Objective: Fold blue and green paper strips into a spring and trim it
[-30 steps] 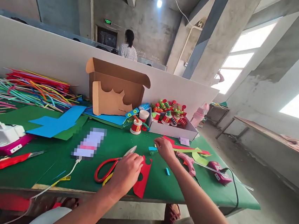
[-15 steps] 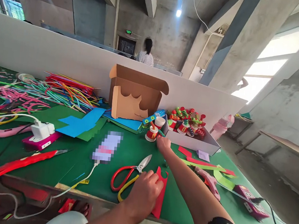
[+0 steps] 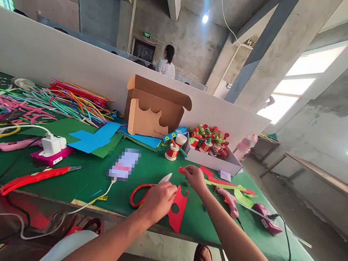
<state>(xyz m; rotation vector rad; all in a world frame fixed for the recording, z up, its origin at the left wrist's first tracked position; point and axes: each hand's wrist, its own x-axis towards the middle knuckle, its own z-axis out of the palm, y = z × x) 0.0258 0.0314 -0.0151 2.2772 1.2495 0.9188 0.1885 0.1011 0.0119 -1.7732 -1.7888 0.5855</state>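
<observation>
My right hand [image 3: 195, 177] pinches a small red paper disc [image 3: 182, 170] between thumb and fingers, above the green tabletop. My left hand [image 3: 161, 201] is closed, fingertips curled together beside a piece of red paper [image 3: 180, 219] with cut-out round holes. Whatever those fingers hold, if anything, is hidden. Under and beside the left hand lie scissors with a red handle [image 3: 133, 195]; part of them is covered. Farther back stands a paper-cup figure [image 3: 172, 151] with spring-like arms and a blue head strip [image 3: 170, 136].
A white box [image 3: 214, 161] of similar figures stands at the back right, near a brown cardboard box [image 3: 155, 98]. Pink glue gun [image 3: 230, 201], paper strips and a power strip [image 3: 266, 219] lie right. A phone [image 3: 124, 164], red-handled cutter [image 3: 38, 179] and pipe cleaners [image 3: 78, 100] lie left.
My right hand has drawn back toward me from beside the cup figure, and the red disc now shows in its fingers. My left hand has shifted slightly, uncovering more of the red paper.
</observation>
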